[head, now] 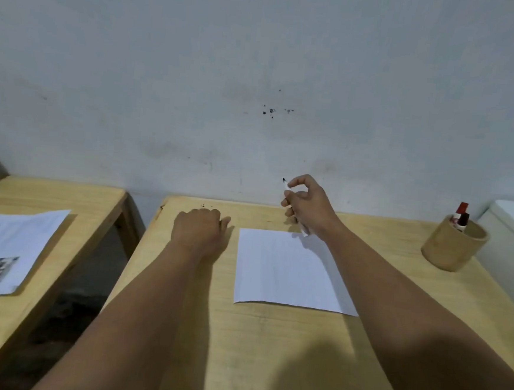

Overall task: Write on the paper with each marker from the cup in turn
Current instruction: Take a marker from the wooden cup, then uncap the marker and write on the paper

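A blank white sheet of paper lies on the light wooden table. My right hand hovers just beyond the paper's far edge, shut on a white marker whose black tip is uncapped and points up and away. My left hand rests as a closed fist on the table, left of the paper; what it holds, if anything, is hidden. A round wooden cup stands at the far right with two markers, one red-capped and one dark-capped, sticking out.
A second wooden table stands to the left across a dark gap, with a printed sheet on it. A white box sits right of the cup. A grey wall rises directly behind the tables.
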A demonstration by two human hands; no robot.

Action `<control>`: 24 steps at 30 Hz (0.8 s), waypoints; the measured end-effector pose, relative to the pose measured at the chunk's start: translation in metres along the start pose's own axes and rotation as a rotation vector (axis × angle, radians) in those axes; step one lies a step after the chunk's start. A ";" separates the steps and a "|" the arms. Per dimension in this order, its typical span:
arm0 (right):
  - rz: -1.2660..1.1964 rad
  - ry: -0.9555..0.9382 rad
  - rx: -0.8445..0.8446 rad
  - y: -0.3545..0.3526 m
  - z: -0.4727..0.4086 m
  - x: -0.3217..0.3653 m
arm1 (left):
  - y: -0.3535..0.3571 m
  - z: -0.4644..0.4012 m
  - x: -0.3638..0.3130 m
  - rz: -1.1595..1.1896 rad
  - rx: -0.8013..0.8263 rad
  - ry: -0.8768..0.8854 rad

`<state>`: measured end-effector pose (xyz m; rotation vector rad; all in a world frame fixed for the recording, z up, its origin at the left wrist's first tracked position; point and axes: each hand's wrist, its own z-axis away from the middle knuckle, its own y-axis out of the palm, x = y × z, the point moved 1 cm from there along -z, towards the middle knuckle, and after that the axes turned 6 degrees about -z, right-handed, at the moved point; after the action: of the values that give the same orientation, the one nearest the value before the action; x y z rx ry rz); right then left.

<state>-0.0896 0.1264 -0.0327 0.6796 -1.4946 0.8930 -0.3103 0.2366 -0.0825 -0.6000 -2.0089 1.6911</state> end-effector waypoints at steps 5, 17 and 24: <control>-0.309 0.062 -0.062 -0.003 -0.004 -0.004 | 0.016 0.000 -0.009 -0.122 0.055 0.072; 0.484 -0.390 -0.115 -0.007 0.064 -0.041 | 0.000 0.066 -0.033 0.123 -0.202 0.300; 0.862 -0.249 0.110 -0.007 0.102 -0.095 | 0.014 0.106 -0.045 0.230 0.054 0.336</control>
<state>-0.1270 0.0293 -0.1253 0.1964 -2.0132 1.5865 -0.3355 0.1285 -0.1147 -1.0529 -1.7035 1.6343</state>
